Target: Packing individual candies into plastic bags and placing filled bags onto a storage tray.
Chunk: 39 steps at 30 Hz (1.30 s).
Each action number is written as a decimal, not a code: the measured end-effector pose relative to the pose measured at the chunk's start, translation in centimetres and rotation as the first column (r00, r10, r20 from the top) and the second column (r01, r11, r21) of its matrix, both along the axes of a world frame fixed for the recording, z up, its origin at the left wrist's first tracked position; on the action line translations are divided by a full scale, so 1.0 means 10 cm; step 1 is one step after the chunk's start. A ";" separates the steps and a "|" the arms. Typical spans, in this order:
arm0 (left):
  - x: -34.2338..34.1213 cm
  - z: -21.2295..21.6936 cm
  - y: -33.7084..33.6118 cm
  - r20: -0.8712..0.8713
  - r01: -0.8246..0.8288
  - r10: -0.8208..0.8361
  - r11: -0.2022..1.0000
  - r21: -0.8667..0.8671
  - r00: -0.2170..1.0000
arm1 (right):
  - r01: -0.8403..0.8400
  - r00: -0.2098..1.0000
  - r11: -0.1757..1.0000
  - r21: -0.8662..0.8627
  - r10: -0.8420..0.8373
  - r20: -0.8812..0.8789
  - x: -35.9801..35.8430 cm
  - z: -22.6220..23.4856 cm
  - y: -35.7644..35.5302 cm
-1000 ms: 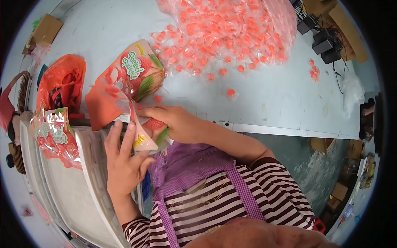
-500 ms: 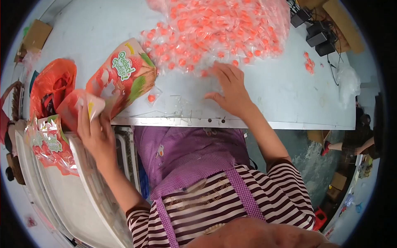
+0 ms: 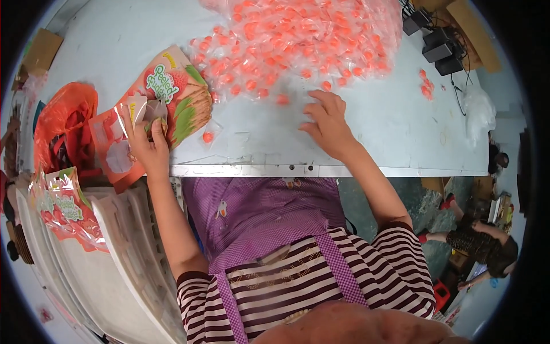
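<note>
My left hand [image 3: 148, 140] is closed on the upper edge of a red candy pouch [image 3: 118, 155] with a clear window, its fingers at the pouch's mouth. Just behind lies another candy pouch [image 3: 186, 103], red and tan with green leaves printed on it, flat on the table. My right hand [image 3: 329, 126] hovers over the table with bent fingers apart and nothing visible in them. Beyond it spreads a big heap of wrapped red candies [image 3: 309, 34]. One loose wrapped candy [image 3: 208, 137] sits between my hands, near the pouch.
An orange-red plastic bag [image 3: 69, 117] stands left of my hand, above a shiny red pouch [image 3: 69, 209] on stacked white trays [image 3: 86, 275]. At the far right are black power adapters [image 3: 440, 49], a few red candies [image 3: 425, 86] and a clear plastic bag [image 3: 480, 109]. Another person [image 3: 481, 243] is beyond the table.
My left hand has shifted up and slightly right with its pouch, whose windowed side now shows. My right hand has moved a little right, its fingers more bent. The leafy pouch has slid left.
</note>
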<state>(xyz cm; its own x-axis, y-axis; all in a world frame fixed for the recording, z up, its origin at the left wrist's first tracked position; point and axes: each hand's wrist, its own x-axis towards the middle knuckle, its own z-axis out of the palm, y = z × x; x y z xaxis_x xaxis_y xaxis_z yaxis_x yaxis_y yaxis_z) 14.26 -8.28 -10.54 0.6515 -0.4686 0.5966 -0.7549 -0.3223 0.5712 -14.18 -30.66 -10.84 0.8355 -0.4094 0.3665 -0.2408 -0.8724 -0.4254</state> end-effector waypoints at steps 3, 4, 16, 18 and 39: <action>0.03 -0.04 0.01 0.023 0.007 -0.007 1.000 0.002 1.000 | -0.064 0.997 0.995 -0.072 0.067 0.035 0.36 0.10 0.10; 0.04 -0.04 0.01 0.012 0.014 -0.013 1.000 -0.008 1.000 | -0.071 0.997 0.995 -0.065 0.069 -0.038 0.47 0.11 0.14; 0.07 -0.05 0.04 0.049 0.059 -0.060 0.998 0.020 0.997 | -0.043 0.998 0.991 -0.126 0.037 -0.051 -0.03 -0.05 0.08; 0.05 -0.03 0.01 0.052 0.072 -0.074 0.997 0.037 0.996 | -0.002 0.997 0.994 -0.110 -0.007 -0.079 -0.21 -0.02 0.02; 0.01 -0.02 0.00 -0.002 0.022 -0.022 0.999 0.045 1.000 | 0.444 0.652 0.664 0.601 -0.700 0.292 -1.00 -0.02 -0.12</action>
